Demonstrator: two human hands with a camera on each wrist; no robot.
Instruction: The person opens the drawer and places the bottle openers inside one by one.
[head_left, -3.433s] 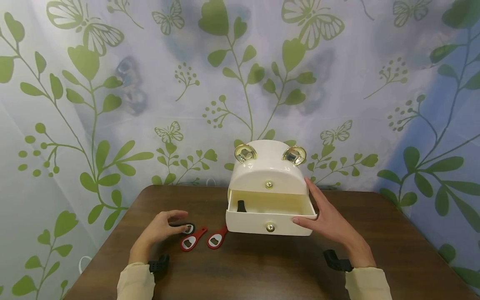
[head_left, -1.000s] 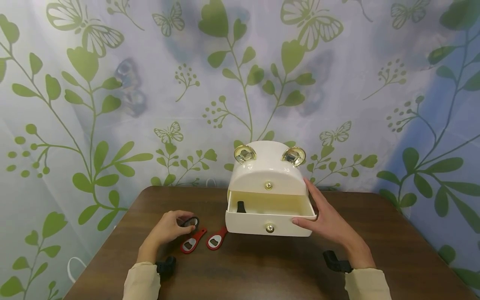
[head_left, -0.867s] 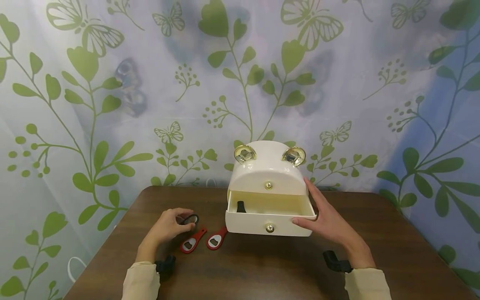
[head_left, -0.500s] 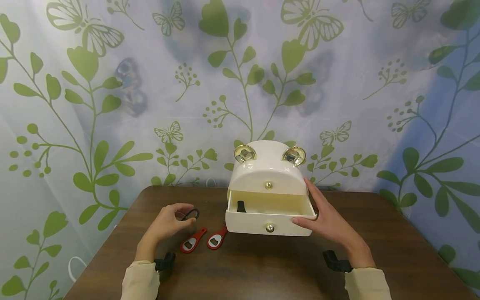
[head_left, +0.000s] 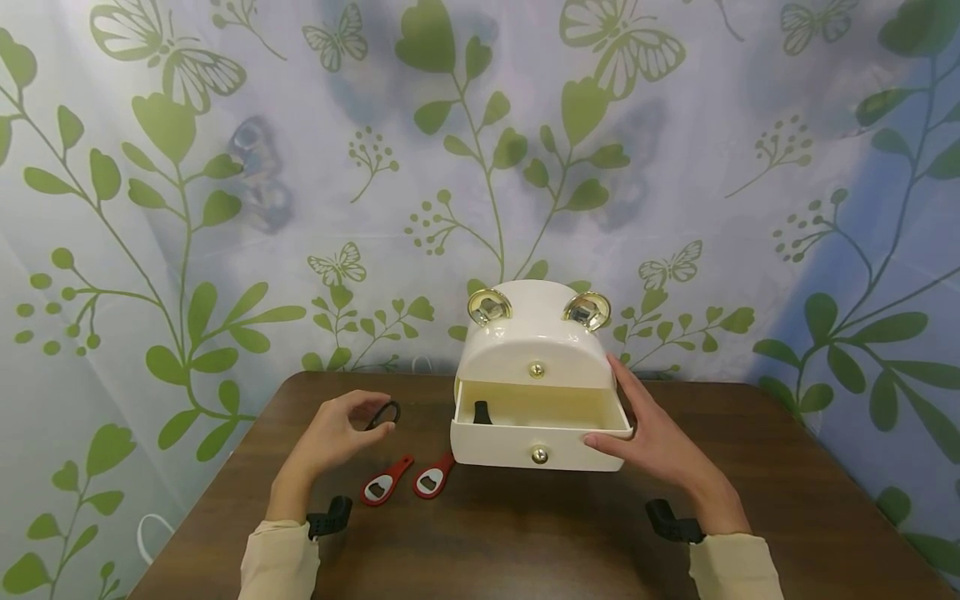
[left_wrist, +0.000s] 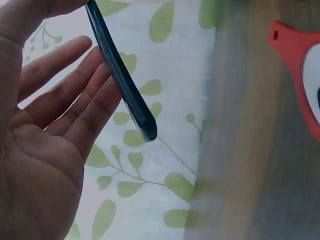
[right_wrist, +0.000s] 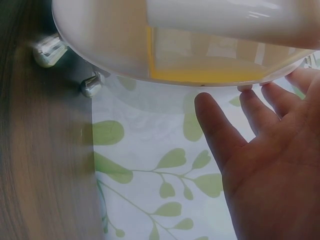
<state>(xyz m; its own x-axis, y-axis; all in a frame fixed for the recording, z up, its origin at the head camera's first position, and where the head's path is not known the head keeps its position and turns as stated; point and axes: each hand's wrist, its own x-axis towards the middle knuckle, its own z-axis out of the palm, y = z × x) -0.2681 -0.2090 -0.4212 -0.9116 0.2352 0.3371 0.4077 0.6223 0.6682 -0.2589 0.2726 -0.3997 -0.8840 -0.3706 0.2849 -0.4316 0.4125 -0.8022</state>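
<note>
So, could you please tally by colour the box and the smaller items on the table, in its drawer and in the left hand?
Red: 2 (one opener nearer the left hand, another opener nearer the box)
Black: 2 (held item, drawer item)
Cream-white: 1 (box)
Total: 5

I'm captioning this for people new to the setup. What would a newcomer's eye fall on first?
Probably the white box near the centre of the head view, with two shiny gold eye-like domes on top and its lower drawer open. Next, two red bottle openers on the brown table, left of the box's centre. Just beyond them, the left hand pinches a slim black object.
</note>
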